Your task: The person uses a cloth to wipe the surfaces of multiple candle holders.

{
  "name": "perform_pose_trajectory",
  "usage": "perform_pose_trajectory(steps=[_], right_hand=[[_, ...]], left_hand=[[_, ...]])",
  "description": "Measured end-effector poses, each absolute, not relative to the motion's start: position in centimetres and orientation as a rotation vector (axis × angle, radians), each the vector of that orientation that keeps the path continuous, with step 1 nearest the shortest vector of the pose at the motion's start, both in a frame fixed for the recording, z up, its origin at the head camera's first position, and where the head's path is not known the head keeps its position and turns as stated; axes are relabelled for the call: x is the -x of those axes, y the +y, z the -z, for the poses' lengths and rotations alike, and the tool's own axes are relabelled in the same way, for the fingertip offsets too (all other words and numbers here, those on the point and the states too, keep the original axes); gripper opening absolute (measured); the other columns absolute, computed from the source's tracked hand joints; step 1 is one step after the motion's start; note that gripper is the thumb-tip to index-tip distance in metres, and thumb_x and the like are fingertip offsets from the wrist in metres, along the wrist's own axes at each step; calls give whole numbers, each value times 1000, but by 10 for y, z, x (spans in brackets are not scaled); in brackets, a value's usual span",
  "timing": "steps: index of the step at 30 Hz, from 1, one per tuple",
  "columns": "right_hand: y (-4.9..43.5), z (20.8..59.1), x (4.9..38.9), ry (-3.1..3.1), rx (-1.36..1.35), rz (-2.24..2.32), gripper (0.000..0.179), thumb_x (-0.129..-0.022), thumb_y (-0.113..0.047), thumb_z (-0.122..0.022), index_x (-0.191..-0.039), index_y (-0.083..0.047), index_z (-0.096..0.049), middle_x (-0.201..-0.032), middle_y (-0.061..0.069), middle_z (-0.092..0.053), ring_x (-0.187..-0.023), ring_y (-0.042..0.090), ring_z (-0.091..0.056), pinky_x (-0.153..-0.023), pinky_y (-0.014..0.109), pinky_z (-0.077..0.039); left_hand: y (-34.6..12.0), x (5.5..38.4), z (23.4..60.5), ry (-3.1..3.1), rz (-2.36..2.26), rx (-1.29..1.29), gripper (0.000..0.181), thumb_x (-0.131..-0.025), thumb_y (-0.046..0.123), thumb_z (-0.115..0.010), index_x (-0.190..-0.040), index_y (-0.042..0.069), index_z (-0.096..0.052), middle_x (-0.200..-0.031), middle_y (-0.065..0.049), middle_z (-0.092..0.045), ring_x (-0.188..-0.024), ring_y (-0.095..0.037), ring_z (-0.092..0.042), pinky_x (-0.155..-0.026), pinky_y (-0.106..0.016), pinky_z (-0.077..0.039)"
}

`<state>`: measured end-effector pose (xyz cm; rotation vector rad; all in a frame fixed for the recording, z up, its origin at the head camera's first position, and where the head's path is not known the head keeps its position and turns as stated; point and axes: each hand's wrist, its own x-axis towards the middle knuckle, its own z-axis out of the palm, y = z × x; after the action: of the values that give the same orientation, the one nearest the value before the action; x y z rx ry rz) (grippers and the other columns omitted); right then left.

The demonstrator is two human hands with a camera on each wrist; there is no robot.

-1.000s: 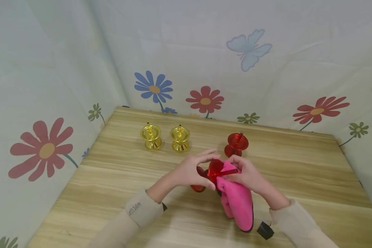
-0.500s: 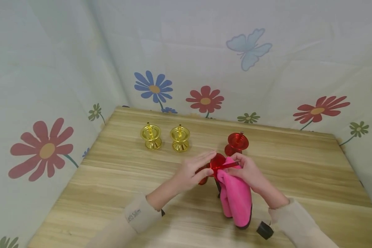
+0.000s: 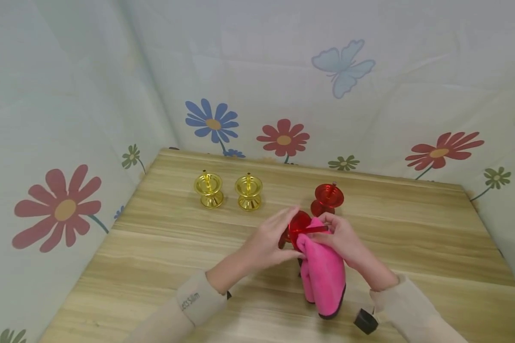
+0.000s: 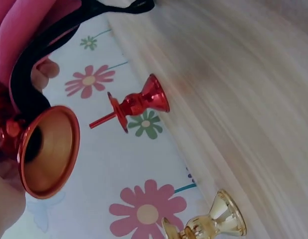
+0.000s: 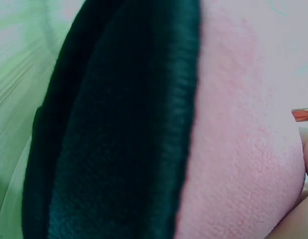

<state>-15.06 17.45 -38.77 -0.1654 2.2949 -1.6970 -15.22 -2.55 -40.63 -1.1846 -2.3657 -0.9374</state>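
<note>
A shiny red candle holder (image 3: 299, 224) is held tilted above the table, its dish and spike turned toward the right. My left hand (image 3: 263, 243) grips it from the left, fingers and thumb spread around the dish. On the other side my right hand (image 3: 345, 243) pinches a pink cloth (image 3: 326, 281) with a dark edging against the dish and spike. Most of the cloth hangs below that hand. The left wrist view shows the hollow flared base (image 4: 52, 154) of the held piece, and the cloth's pink side (image 5: 238, 124) fills much of the right wrist view.
Behind the hands a second red candle holder (image 3: 328, 196) stands upright, near the right fingers in the head view. Two gold candle holders (image 3: 208, 190) stand farther left on the wooden table (image 3: 154, 257). A flower-printed curtain (image 3: 240, 62) rises behind the table.
The left hand has shifted its hold around the red candle holder, whose base shows less now. The pink cloth has moved slightly left. The standing candle holders have stayed put.
</note>
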Motion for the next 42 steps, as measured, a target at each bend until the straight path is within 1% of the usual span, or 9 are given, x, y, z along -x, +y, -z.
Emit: perform_pose_trajectory(steps=[6, 10, 17, 20, 24, 28, 31, 35, 42], right_hand=[[179, 387, 150, 2390, 375, 1578, 24, -74, -3, -65, -94, 4, -52, -82, 7, -60, -65, 9, -54, -57, 24, -47], [182, 388, 151, 2399, 557, 1531, 25, -73, -3, -68, -93, 2, -54, -82, 12, -61, -65, 7, -54, -57, 24, -48], [182, 390, 153, 2417, 377, 1599, 22, -77, -4, -62, -95, 3, -52, -84, 9, -58, -62, 8, -53, -54, 25, -47], [182, 390, 153, 2389, 265, 1634, 24, -77, -6, -62, -96, 4, -51, -85, 6, -59, -61, 8, -55, -54, 25, -48], [180, 392, 153, 2337, 179, 1693, 25, -77, -6, -63, -95, 5, -50, -82, 1, -60, -59, 8, -55, -53, 25, -48], [177, 393, 152, 2298, 147, 1730, 23, -77, -6, -63, -93, 4, -50, -79, -2, -60, -57, 7, -54, -53, 24, -48], [174, 393, 151, 2311, 161, 1718, 22, -77, -6, -63, -93, 4, -50, -79, -1, -59, -58, 7, -53, -52, 23, -47], [175, 392, 150, 2384, 232, 1655, 23, -76, -5, -64, -94, 3, -51, -83, 4, -59, -62, 8, -53, -54, 23, -46], [180, 392, 150, 2438, 538, 1562, 25, -73, -4, -68, -93, 1, -56, -84, 13, -62, -67, 7, -53, -58, 22, -46]], left_hand=[[-30, 154, 396, -2471, 1012, 1293, 86, -64, 42, -75, -133, 9, -37, -129, -5, -50, -117, -15, -47, -95, -27, -42], [-34, 157, 386, -2665, 1154, 1350, 85, -65, 43, -75, -135, 15, -36, -124, 1, -53, -100, -8, -54, -87, -26, -46], [-36, 159, 391, -2490, 1235, 1242, 78, -69, 34, -73, -134, 14, -37, -135, -3, -44, -124, -15, -41, -96, -33, -41], [-36, 159, 399, -2377, 1027, 1279, 67, -80, 38, -61, -133, 4, -38, -135, -10, -43, -124, -22, -40, -99, -33, -38], [-32, 156, 405, -2405, 804, 1296, 79, -85, 55, -39, -139, 0, -22, -142, -13, -31, -131, -23, -29, -103, -33, -33], [-25, 152, 407, -2438, 806, 1201, 92, -76, 57, -55, -140, 3, -17, -143, -9, -29, -132, -18, -28, -101, -31, -35], [-22, 151, 409, -2381, 839, 1152, 90, -71, 42, -70, -137, 2, -25, -139, -9, -36, -128, -19, -34, -99, -30, -37], [-24, 151, 406, -2385, 933, 1181, 85, -67, 37, -75, -134, 4, -32, -133, -8, -44, -121, -18, -42, -96, -28, -41], [-33, 155, 387, -2780, 1365, 1274, 86, -66, 38, -75, -137, 20, -31, -125, 2, -52, -110, -9, -51, -91, -27, -43]])
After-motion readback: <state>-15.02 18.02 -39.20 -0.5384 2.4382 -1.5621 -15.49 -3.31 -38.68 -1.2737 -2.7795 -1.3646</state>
